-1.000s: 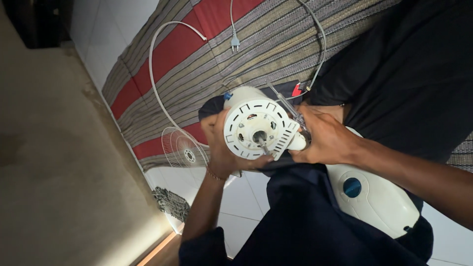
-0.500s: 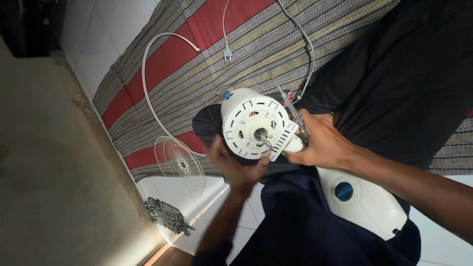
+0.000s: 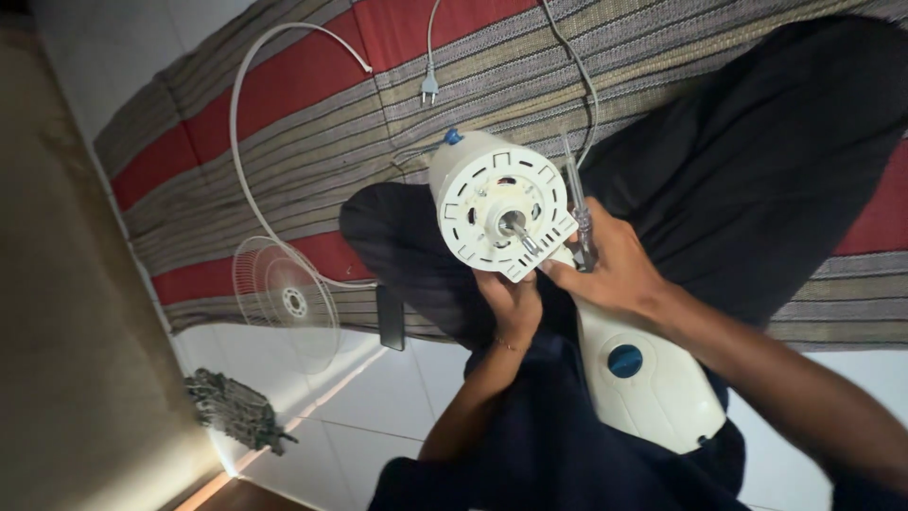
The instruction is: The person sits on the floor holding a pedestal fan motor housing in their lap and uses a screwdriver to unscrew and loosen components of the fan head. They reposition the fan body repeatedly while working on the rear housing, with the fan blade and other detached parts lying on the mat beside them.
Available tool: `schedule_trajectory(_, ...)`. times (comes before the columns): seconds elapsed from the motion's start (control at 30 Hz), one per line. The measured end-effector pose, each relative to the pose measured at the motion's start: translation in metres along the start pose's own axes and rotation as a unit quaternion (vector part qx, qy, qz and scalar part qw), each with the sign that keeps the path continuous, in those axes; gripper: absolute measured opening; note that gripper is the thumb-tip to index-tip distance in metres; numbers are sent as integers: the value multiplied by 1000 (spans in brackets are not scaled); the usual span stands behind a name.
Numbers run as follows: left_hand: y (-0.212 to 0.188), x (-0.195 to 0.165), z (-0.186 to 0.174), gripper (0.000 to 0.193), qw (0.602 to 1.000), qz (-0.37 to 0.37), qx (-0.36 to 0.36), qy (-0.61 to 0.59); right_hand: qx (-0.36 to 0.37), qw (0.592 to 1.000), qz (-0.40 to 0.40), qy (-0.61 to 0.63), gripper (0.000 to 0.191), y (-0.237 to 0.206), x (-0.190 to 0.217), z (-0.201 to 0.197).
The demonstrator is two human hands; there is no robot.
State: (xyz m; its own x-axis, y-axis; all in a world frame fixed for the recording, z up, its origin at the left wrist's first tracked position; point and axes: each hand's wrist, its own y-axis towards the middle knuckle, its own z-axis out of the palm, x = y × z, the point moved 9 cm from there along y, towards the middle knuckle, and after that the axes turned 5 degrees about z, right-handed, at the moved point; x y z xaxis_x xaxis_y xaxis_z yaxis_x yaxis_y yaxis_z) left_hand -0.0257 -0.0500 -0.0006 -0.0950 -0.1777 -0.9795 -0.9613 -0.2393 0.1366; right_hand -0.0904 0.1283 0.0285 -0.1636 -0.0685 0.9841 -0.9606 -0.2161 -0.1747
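On the floor near the mat's left edge lie a dark tangled clump and a white wire fan guard, a white cord looping above it. The left hand cups the white fan motor housing from below, its grip closed under the rim, shaft facing the camera. Just right, the right hand pinches a clear-handled screwdriver, its long axis running alongside the housing's edge. The striped red-and-grey mat covers pale floor tiles.
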Motion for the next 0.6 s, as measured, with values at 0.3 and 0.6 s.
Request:
schedule_trajectory(0.3, 17, 12, 30, 52, 986, 31, 98, 134, -64, 997, -15, 33, 60, -11, 9, 3)
schedule_trajectory(0.6, 58, 3, 27, 84, 989, 26, 113, -94, -169, 979, -84, 78, 68, -11, 25, 29)
